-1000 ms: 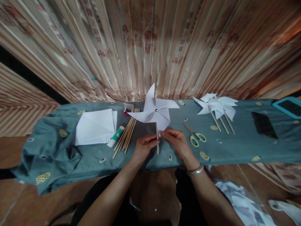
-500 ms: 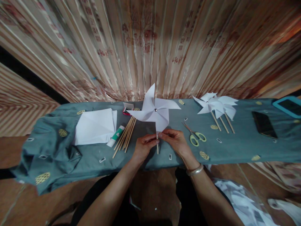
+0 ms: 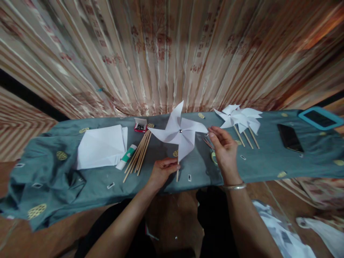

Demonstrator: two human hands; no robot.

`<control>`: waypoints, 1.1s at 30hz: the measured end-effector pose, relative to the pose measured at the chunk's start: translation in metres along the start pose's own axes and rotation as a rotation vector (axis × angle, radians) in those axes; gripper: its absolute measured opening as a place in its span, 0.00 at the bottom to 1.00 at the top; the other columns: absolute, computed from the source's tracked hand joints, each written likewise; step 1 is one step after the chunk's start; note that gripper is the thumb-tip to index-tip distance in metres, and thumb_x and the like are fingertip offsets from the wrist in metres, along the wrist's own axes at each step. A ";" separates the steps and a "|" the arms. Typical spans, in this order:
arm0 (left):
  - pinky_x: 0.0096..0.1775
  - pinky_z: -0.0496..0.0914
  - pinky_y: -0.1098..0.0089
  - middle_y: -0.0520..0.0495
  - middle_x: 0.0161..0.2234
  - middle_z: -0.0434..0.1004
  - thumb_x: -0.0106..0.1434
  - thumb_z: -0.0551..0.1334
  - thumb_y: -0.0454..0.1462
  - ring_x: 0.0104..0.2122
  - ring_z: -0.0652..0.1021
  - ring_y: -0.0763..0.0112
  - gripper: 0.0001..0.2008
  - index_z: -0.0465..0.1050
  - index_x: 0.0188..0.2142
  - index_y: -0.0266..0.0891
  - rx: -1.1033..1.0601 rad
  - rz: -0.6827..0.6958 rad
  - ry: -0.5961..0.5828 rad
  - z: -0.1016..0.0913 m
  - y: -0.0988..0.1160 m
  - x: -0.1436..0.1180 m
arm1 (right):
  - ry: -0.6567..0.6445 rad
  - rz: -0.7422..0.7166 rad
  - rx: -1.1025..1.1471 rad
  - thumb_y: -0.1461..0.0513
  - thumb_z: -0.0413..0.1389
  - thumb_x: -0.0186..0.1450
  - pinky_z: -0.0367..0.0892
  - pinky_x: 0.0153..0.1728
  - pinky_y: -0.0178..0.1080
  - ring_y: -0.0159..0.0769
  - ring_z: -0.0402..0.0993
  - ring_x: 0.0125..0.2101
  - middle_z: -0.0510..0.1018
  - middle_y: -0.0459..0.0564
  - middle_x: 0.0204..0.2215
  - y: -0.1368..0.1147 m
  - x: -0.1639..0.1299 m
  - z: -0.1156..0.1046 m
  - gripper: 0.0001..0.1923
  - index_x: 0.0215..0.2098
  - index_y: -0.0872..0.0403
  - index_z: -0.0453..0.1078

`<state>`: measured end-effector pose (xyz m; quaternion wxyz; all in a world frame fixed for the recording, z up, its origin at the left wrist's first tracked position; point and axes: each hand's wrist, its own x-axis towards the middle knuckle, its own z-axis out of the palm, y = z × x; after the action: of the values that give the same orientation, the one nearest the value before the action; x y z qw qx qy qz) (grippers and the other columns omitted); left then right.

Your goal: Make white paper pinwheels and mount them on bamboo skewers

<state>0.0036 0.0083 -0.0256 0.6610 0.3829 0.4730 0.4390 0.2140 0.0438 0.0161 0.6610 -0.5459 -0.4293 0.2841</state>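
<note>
My left hand (image 3: 162, 171) pinches the wooden stick of a white paper pinwheel (image 3: 179, 131) and holds it upright over the grey-blue cloth (image 3: 53, 172). A metal pin sits at the pinwheel's centre. My right hand (image 3: 225, 149) is lifted to the right of the pinwheel, fingers apart, its fingertips close to the tip of the right-hand blade. It holds nothing. A bangle is on that wrist.
A stack of white paper (image 3: 101, 146), a glue stick (image 3: 125, 157), several loose wooden sticks (image 3: 138, 154) and a small box of pins (image 3: 140, 126) lie left. Finished pinwheels (image 3: 240, 117), partly hidden scissors (image 3: 212, 154), a dark phone (image 3: 289, 137) and a blue-cased tablet (image 3: 319, 118) lie right.
My right hand let go of the stick and rose to the right, beside the pinwheel's right blade. My left hand alone keeps the stick. The view shifted slightly.
</note>
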 end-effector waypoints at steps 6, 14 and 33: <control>0.42 0.72 0.66 0.47 0.31 0.83 0.42 0.74 0.40 0.32 0.79 0.67 0.14 0.83 0.31 0.40 0.014 0.008 -0.027 0.002 0.003 -0.003 | -0.011 0.052 -0.026 0.55 0.67 0.54 0.72 0.41 0.43 0.37 0.79 0.33 0.84 0.49 0.32 0.001 -0.003 0.000 0.14 0.37 0.51 0.79; 0.48 0.71 0.61 0.44 0.36 0.84 0.41 0.75 0.39 0.39 0.80 0.60 0.16 0.83 0.32 0.39 -0.027 -0.010 -0.003 0.000 0.005 -0.001 | -0.023 0.094 0.011 0.54 0.69 0.51 0.72 0.38 0.42 0.36 0.78 0.30 0.83 0.47 0.28 0.002 -0.008 0.007 0.11 0.30 0.51 0.79; 0.44 0.73 0.63 0.45 0.33 0.84 0.42 0.75 0.39 0.35 0.80 0.62 0.15 0.84 0.32 0.39 0.009 0.059 0.061 -0.004 0.010 0.003 | -0.223 0.274 0.014 0.49 0.67 0.50 0.66 0.29 0.37 0.34 0.72 0.26 0.80 0.46 0.23 -0.007 -0.037 0.030 0.14 0.25 0.50 0.78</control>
<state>-0.0021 0.0145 -0.0186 0.6312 0.3861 0.4835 0.4677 0.1696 0.0255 0.0143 0.5680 -0.5598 -0.4195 0.4335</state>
